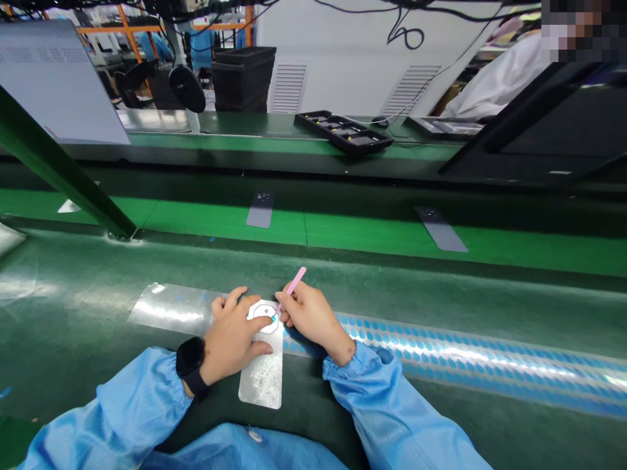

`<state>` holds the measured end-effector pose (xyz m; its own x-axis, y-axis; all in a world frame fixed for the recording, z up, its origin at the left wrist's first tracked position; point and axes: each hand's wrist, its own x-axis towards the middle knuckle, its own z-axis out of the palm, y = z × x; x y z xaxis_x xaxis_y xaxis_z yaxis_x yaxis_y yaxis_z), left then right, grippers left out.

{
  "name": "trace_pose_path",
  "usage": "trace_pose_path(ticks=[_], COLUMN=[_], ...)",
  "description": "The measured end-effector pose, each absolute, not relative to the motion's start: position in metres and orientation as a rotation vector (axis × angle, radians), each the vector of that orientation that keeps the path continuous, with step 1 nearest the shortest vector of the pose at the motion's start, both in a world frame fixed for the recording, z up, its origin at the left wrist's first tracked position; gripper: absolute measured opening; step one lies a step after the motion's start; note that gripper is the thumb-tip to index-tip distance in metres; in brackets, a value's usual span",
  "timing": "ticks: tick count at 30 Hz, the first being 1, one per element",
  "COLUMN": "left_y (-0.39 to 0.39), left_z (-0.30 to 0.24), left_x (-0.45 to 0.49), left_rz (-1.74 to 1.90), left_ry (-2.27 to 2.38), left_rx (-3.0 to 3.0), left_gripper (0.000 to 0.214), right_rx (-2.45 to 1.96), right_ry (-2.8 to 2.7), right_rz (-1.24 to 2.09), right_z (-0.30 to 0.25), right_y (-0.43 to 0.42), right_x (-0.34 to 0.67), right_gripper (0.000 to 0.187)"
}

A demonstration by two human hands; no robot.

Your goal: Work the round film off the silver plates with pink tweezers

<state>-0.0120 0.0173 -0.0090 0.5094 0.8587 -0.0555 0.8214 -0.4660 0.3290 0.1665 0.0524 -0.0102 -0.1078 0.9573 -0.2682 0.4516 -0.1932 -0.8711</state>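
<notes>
My right hand [311, 318] pinches pink tweezers [294, 284], and their tip reaches a tiny blue dot [274, 318] at the edge of a white ring-shaped piece [255, 313]. That ring lies on a silvery rectangular sheet [260, 382]. My left hand [230, 339] rests flat beside the ring, fingers spread, pressing on the sheet and holding nothing. A black smartwatch [191, 365] circles my left wrist. To the right, under my right wrist, runs a shiny film strip [465, 361] with rows of blue dots. A clear film piece [171, 309] lies left of my left hand.
A green workbench surface runs under my hands. Beyond it lie a green belt with several grey plates, such as one [259, 209], and a black parts tray [343, 134]. A green diagonal bar [59, 163] crosses the left. A person in a white sleeve [494, 85] stands far right.
</notes>
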Motion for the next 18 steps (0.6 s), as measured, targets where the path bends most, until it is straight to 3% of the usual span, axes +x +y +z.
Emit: trace_pose_path(ticks=[10, 18], left_y=[0.014, 0.015], left_z=[0.000, 0.004], left_x=[-0.007, -0.002], left_rz=[0.065, 0.028], left_ry=[1.444, 1.448], left_rx=[2.476, 2.479], left_gripper=[0.042, 0.041], right_rx=[-1.487, -1.431], right_ry=[-1.010, -1.026], right_rz=[1.533, 1.516], right_z=[-0.014, -0.020], right_y=[0.061, 0.061], right_x=[0.169, 0.167], right_gripper=[0.016, 0.017])
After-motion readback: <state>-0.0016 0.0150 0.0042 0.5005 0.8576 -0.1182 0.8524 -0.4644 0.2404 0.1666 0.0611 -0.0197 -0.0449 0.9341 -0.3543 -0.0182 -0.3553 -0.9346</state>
